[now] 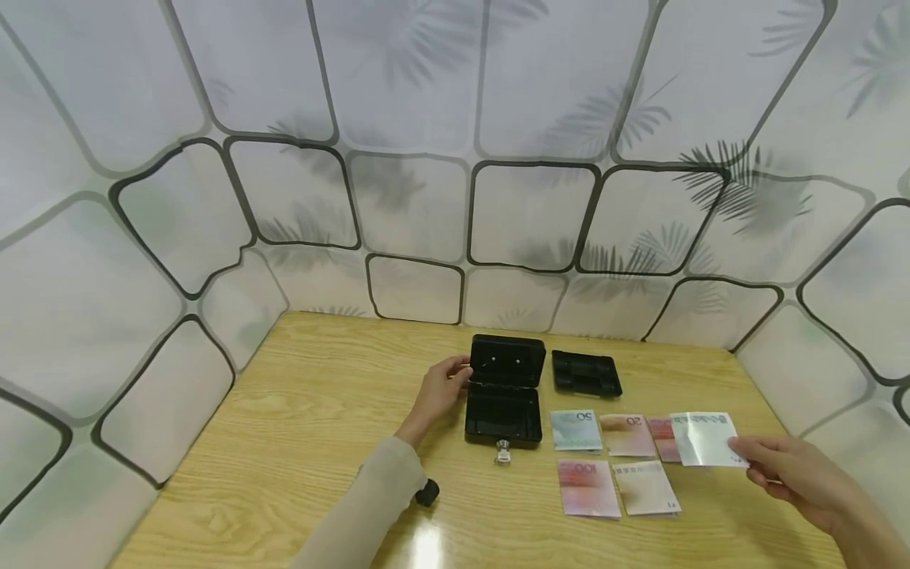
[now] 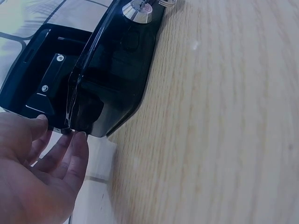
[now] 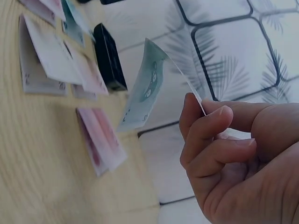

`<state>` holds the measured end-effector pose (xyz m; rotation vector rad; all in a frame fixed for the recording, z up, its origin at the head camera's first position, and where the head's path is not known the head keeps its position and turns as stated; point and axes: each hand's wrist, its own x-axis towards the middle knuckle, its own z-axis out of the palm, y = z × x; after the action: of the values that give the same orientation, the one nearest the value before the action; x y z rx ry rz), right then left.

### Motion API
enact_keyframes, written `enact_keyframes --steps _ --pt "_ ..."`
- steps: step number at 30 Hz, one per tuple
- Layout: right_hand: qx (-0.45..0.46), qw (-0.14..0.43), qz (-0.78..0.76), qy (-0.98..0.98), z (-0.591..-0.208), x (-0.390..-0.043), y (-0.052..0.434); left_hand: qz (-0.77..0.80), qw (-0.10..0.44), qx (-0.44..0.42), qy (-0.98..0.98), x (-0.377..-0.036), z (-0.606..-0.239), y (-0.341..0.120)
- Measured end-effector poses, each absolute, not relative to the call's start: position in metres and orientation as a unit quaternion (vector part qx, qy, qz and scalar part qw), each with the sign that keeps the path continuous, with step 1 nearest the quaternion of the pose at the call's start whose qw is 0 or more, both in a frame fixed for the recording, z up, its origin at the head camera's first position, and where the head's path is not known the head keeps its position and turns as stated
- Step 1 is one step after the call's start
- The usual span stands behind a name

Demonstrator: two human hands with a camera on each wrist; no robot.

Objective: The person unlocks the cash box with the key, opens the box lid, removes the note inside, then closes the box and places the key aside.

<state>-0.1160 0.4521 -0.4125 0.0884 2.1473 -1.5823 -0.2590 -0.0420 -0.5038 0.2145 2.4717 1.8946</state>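
Note:
A small black cash box (image 1: 502, 415) stands on the table with its lid (image 1: 508, 359) raised. At the box's left side, near the hinge, my left hand (image 2: 42, 163) holds it, thumb at the lid's edge and fingers by the base. A silver lock (image 2: 138, 11) with a key and ring sits on the box's front. My right hand (image 1: 803, 474) pinches a folded pale green banknote (image 3: 145, 91) by one edge, above the table. Below and left of that note, a red folded note (image 1: 664, 436) is partly covered in the head view.
Behind the notes lies a black tray (image 1: 586, 374). Several folded banknotes lie in two rows right of the box, including a green 50 (image 1: 576, 431), an orange 20 (image 1: 628, 436), a red 100 (image 1: 588, 488) and a cream note (image 1: 647, 488). Patterned walls (image 1: 419, 288) border the table.

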Motion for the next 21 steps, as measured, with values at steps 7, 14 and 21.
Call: enact_keyframes --steps 7,14,21 --pt "0.076 0.271 -0.583 0.762 -0.428 -0.105 0.473 0.621 0.02 0.063 0.781 -0.258 -0.505 -0.042" --pt "0.076 0.296 -0.564 0.767 -0.455 -0.103 0.482 0.62 0.017 0.068 0.781 -0.259 -0.506 -0.042" --pt "0.129 0.278 -0.528 0.792 -0.466 -0.099 0.478 0.621 0.017 0.065 0.781 -0.258 -0.505 -0.042"
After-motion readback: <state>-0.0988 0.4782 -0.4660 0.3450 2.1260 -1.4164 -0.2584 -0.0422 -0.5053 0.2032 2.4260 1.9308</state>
